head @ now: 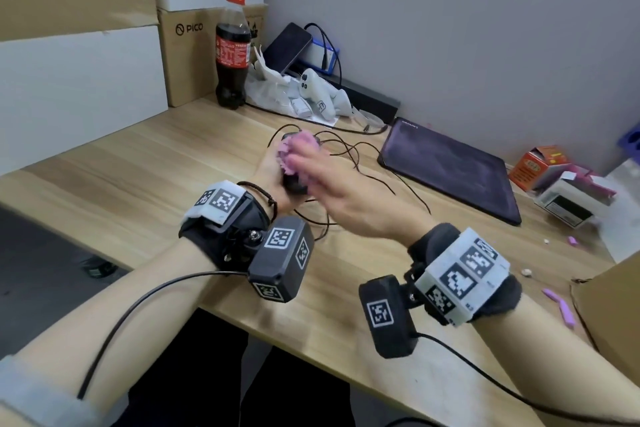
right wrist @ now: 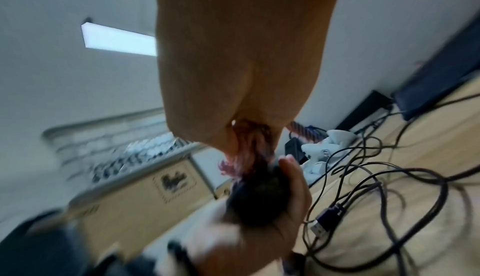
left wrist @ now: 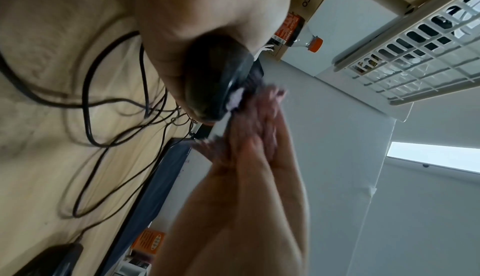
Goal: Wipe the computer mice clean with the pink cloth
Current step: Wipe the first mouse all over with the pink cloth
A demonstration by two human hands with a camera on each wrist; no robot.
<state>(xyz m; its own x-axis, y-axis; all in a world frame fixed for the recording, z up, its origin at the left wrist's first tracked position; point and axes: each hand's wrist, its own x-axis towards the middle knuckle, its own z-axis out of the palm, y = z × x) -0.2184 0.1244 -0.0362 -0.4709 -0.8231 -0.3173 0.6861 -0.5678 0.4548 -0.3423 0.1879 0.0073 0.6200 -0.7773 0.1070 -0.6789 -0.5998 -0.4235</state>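
Observation:
A black wired mouse (head: 294, 184) is lifted above the wooden desk (head: 138, 163), and my left hand (head: 268, 173) grips it from the left and below. The pink cloth (head: 294, 152) lies over the mouse's top. My right hand (head: 311, 163) presses on the cloth with straight, motion-blurred fingers. In the left wrist view the mouse (left wrist: 213, 79) sits in my left palm and the right hand's fingers (left wrist: 259, 120) lie flat against it. The right wrist view shows the cloth (right wrist: 233, 165) bunched between my right palm and the mouse (right wrist: 254, 202).
Tangled thin cables (head: 360, 156) run under the hands, with a USB plug (right wrist: 322, 220). A cola bottle (head: 232, 55), cardboard boxes (head: 194, 55) and a white controller (head: 315, 90) stand at the back. A dark laptop (head: 450, 170) lies to the right. A dark cabled object (left wrist: 52, 260) lies near my wrist.

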